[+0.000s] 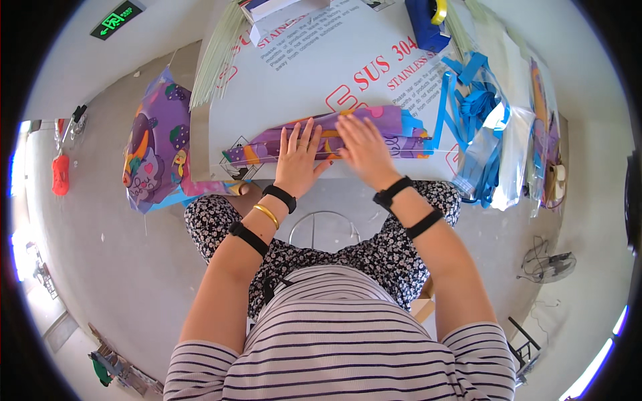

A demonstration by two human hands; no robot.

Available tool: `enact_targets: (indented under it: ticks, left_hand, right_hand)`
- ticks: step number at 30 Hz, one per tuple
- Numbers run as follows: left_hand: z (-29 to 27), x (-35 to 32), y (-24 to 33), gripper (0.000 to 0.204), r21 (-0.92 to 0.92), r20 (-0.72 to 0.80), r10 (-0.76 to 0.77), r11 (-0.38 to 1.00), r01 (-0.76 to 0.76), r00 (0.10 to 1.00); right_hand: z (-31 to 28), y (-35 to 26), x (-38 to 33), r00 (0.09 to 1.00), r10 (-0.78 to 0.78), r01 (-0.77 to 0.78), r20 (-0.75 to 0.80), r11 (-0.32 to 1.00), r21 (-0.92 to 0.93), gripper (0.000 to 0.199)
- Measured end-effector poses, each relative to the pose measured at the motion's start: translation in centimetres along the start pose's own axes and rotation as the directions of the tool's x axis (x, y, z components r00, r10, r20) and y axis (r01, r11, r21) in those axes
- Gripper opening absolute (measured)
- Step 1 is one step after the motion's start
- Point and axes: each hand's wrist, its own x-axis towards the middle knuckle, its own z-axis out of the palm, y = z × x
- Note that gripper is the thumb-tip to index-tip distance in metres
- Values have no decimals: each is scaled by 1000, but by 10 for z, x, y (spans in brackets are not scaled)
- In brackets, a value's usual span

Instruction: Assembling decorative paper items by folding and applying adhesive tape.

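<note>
A purple printed sheet (pixel 394 119), folded into a long narrow bundle, lies crosswise near the table's front edge, with light blue material poking out at its right end. My left hand (pixel 297 159) rests on it left of the middle, palm down with fingers spread. Over its middle is my right hand (pixel 366 148), fingers stretched out and slightly blurred. Neither hand grips the bundle. What lies under the palms is hidden.
Thin pale rods (pixel 215 63) line the table's left side. Blue ribbons (pixel 476 103) and clear plastic bags (pixel 516 157) hang over the right edge. A blue tape dispenser (pixel 422 25) stands at the back. Another purple printed sheet (pixel 148 150) hangs at the left.
</note>
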Motion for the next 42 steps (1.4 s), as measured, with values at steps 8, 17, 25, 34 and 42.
enact_targets:
  ticks: [8,17,25,34,42]
  left_hand:
    - [-5,0,2,86,26,16,-17,1000,16,1000]
    - [-1,-2,0,89,29,9,-12,1000,12,1000]
    - [5,-5,-4,88,6,11,-20,1000,20,1000]
    - [2,-5,-5,87,-53,14,-23,998,24,1000]
    - [5,-10,-10,85,-125,-70,12,992,-21,997]
  right_hand:
    - [26,25,7,986,159,-157,46,987,-44,74]
    - [8,74,-16,970,237,-225,48,957,-182,67]
    - [-37,88,22,985,173,-173,-12,978,-114,42]
    - [-34,90,75,910,69,-51,410,997,-56,61]
    - [-23,86,84,814,36,8,579,997,-73,50]
